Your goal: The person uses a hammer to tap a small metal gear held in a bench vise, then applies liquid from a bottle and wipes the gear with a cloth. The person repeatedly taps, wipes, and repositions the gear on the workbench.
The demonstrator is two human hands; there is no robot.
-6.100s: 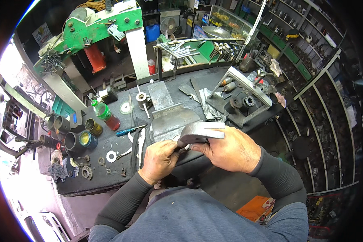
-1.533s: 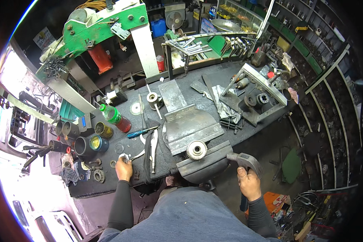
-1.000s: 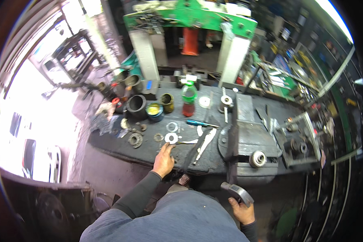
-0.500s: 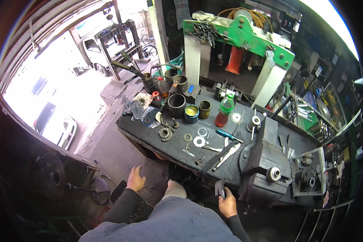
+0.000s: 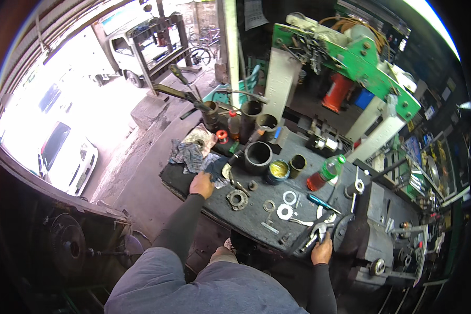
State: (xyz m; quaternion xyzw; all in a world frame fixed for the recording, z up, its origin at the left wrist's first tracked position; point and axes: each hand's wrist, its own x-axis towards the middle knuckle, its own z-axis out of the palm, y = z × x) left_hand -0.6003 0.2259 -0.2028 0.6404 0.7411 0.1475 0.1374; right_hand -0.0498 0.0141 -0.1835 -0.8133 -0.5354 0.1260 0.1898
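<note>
A crowded black workbench (image 5: 251, 222)

Clock directions are counted from the middle of the view. The bench extends from there toward four o'clock. Behind it, between one and two o'clock, stands a tall press frame of green and white painted steel (image 5: 363, 65). At four o'clock sits a heavy, dark grey metal vise (image 5: 374, 230). A clear plastic bottle with green cap and red liquid (image 5: 324, 172) is at three o'clock, and a crumpled grey rag (image 5: 187, 153) lies at nine.

The right hand (image 5: 322, 250), between four and five o'clock, is holding a grey steel hammer (image 5: 319, 230). The left hand (image 5: 201, 184), at eight o'clock, is just beside a dark blue cloth (image 5: 216, 167); I cannot tell whether its fingers are wide or narrow, or grip anything. A shiny toothed metal gear (image 5: 377, 267) rests on the vise's near side. Smallest is a flat white ring (image 5: 284, 211), between four and five o'clock.
</note>
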